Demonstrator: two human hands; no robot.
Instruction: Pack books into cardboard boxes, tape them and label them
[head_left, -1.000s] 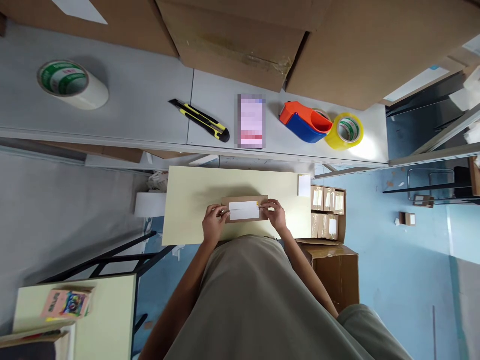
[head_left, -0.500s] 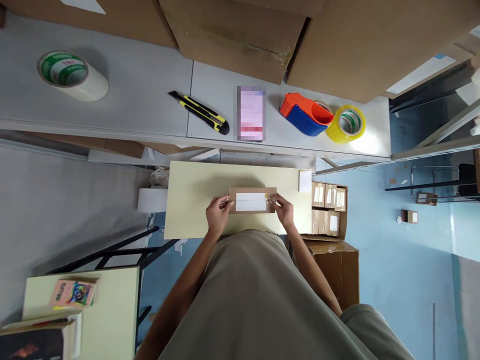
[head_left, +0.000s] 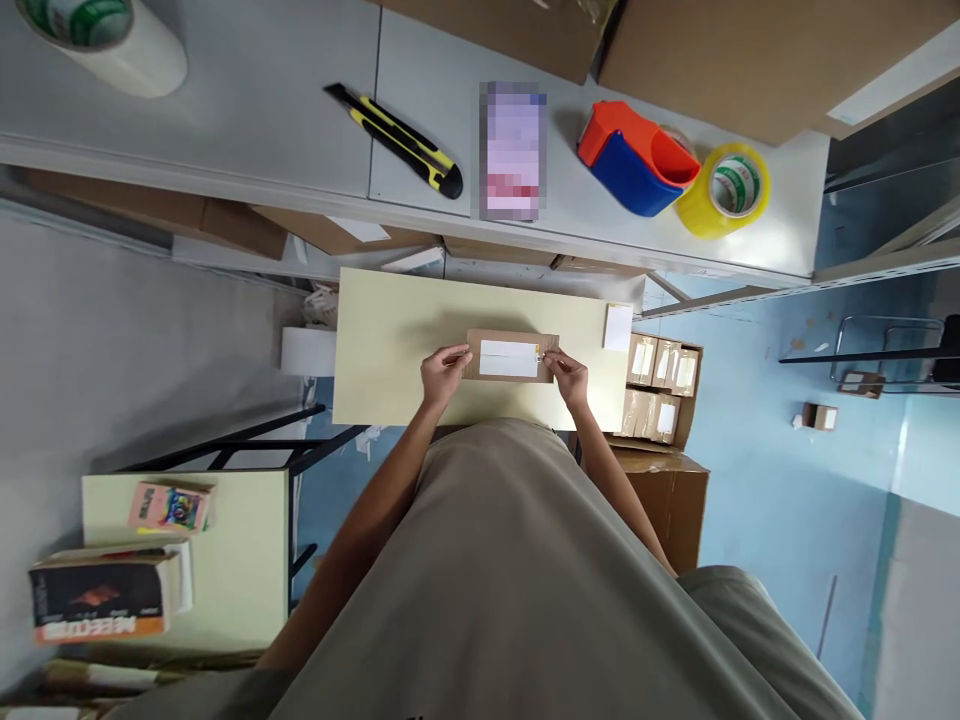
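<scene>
A small flat brown cardboard packet (head_left: 513,342) with a white label (head_left: 508,359) lies on a pale yellow board (head_left: 390,345) in front of me. My left hand (head_left: 442,374) pinches the label's left end, fingers on the packet. At the right end my right hand (head_left: 568,376) pinches the label's edge, where a small yellow tab shows. Both hands press against the packet from either side.
Behind the board runs a grey shelf (head_left: 247,110) with a yellow-black utility knife (head_left: 397,140), an orange-blue tape dispenser (head_left: 636,158), a yellow tape roll (head_left: 724,188) and a white tape roll (head_left: 105,35). An open carton of small packets (head_left: 660,390) stands right. Books (head_left: 101,595) lie lower left.
The view has tilted, so everything sits higher in the frame. The packet and both hands have kept the same grip on the label's ends.
</scene>
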